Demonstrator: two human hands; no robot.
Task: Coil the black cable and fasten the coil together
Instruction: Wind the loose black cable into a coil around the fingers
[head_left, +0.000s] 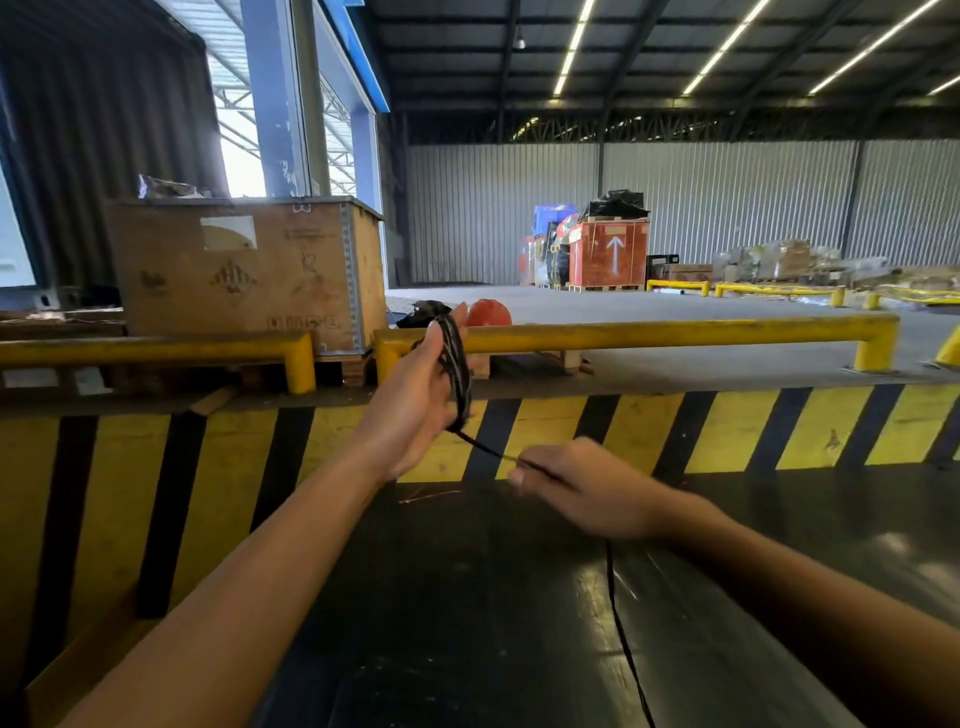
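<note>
My left hand (415, 400) is raised in front of the yellow rail (649, 332), fingers upright and only loosely curled, with several turns of the black cable (457, 364) wound around them as a coil that runs from the fingertips down to the heel of the palm. From the bottom of that coil a single strand leads down and to the right into my right hand (587, 488), which is closed in a pinch on the strand, knuckles up; the hand is blurred, so I cannot tell exactly which fingers grip it. Below the right wrist the loose cable drops across the shiny black floor (467, 597) and leaves the lower edge of the view. Behind the hands is a yellow and black striped wall (727, 431), and on the platform above it a big wooden crate (239, 270) stands left of the raised hand.
</note>
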